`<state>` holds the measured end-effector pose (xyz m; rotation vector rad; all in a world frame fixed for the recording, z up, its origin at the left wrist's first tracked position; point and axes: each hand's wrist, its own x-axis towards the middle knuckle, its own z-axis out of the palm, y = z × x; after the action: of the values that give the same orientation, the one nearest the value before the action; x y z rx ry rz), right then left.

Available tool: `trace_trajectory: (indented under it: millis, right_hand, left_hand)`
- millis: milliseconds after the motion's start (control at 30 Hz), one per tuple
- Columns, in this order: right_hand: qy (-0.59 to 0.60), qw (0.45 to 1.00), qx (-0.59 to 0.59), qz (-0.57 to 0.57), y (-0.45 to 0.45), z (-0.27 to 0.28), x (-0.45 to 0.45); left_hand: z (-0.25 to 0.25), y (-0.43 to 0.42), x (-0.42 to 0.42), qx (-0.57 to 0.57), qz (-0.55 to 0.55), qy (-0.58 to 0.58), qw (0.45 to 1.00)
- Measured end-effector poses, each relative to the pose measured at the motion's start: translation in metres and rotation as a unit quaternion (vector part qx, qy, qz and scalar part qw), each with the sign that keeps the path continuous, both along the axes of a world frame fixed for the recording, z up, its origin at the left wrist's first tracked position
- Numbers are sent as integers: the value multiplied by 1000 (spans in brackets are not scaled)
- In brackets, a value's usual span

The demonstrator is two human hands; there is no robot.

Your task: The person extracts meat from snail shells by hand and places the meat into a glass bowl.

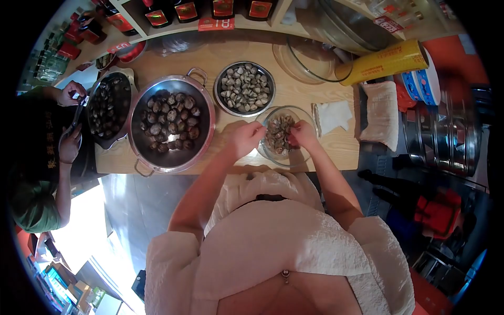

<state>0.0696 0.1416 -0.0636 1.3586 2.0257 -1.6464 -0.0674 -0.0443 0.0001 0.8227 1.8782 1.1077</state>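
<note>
A clear glass bowl [266, 152] near the table's front edge holds a heap of small brownish shellfish pieces [279, 131]. My left hand [248, 138] is at the bowl's left rim, thumb and fingertips pinched together; whatever they hold is too small to name. Inside the bowl on the right, my right hand [303, 134] has its fingers closed at the heap, and what is between them is hidden. Just behind stands a steel bowl [217, 94] of small grey clams [244, 86]. Left of it, a large two-handled steel pan [206, 137] contains dark round snails [170, 118].
At far left a co-worker's hands [71, 144] hold a dark tool beside a tray of dark shells [107, 107]. A white cloth [334, 116], an empty glass bowl [294, 55] and a yellow roll [386, 62] lie right and behind. Bottles [186, 11] line the shelf above.
</note>
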Motion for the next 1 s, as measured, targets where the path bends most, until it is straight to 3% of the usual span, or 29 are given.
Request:
trace_trajectory:
  millis: [67, 133, 167, 200, 267, 500, 567, 600, 667, 800, 900, 1000]
  right_hand:
    - [11, 1000, 1, -13, -1, 2, 1]
    - [38, 998, 24, -36, -6, 10, 3]
    - [37, 998, 25, -39, -8, 14, 4]
    - [56, 997, 34, -40, -9, 18, 6]
    - [78, 995, 43, -47, -10, 20, 6]
    - [68, 993, 100, 3, -6, 4, 11]
    - [60, 981, 179, 52, -5, -12, 15]
    - [62, 981, 175, 50, -6, -10, 15]
    - [67, 933, 336, 111, -8, -7, 14]
    - [67, 931, 342, 106, -4, -14, 16]
    - [77, 948, 293, 93, -1, -22, 15]
    - [62, 957, 275, 73, 1, -27, 14]
  left_hand:
    - [2, 8, 4, -8, -14, 25, 1000]
    - [-5, 23, 17, 17, -46, 162, 986]
    - [-29, 36, 30, 2, -20, 89, 996]
    - [-32, 47, 36, 3, -23, 88, 996]
    - [-39, 65, 43, -100, -55, 225, 968]
    - [-56, 95, 46, -172, -112, 237, 950]
    - [-68, 100, 46, -203, -112, 134, 963]
    - [-64, 100, 45, -207, -114, 136, 962]
    - [-54, 101, 43, -221, -124, 62, 965]
    - [-63, 105, 48, -243, -119, 55, 961]
    - [-77, 107, 53, -260, -90, 119, 954]
    - [-67, 107, 55, -257, -163, 149, 941]
